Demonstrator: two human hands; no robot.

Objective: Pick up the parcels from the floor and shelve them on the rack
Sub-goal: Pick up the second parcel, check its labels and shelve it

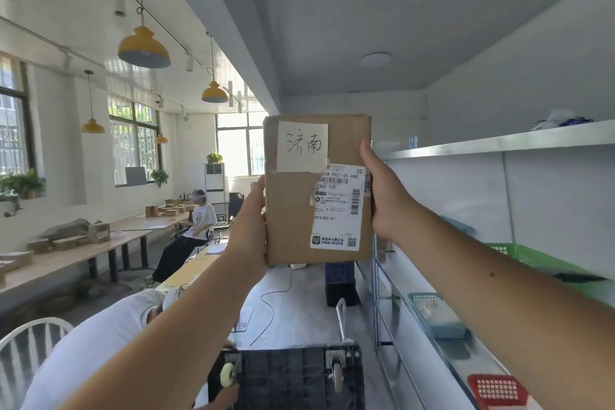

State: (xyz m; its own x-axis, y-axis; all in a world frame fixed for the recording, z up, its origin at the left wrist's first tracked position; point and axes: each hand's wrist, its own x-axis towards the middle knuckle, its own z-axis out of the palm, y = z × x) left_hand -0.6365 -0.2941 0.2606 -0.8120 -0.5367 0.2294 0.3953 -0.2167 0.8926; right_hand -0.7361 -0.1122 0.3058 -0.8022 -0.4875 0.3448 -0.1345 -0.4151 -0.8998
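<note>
I hold a flat brown cardboard parcel (293, 210) upright at arm's length, about head height. It carries a white handwritten note near its top and a printed shipping label on its right half. My left hand (249, 230) grips its left edge and my right hand (386, 196) grips its right edge. The metal rack (499, 143) runs along the right wall, with the parcel just left of its near end. Its upper shelf holds a white and blue item (562, 120) far back.
On the rack's lower shelves sit a green basket (529, 256), a blue basket (436, 313) and a red basket (496, 389). An overturned black cart (289, 376) with casters lies below me, a black crate (341, 283) beyond. A person bends at lower left; another sits at long tables (76, 253).
</note>
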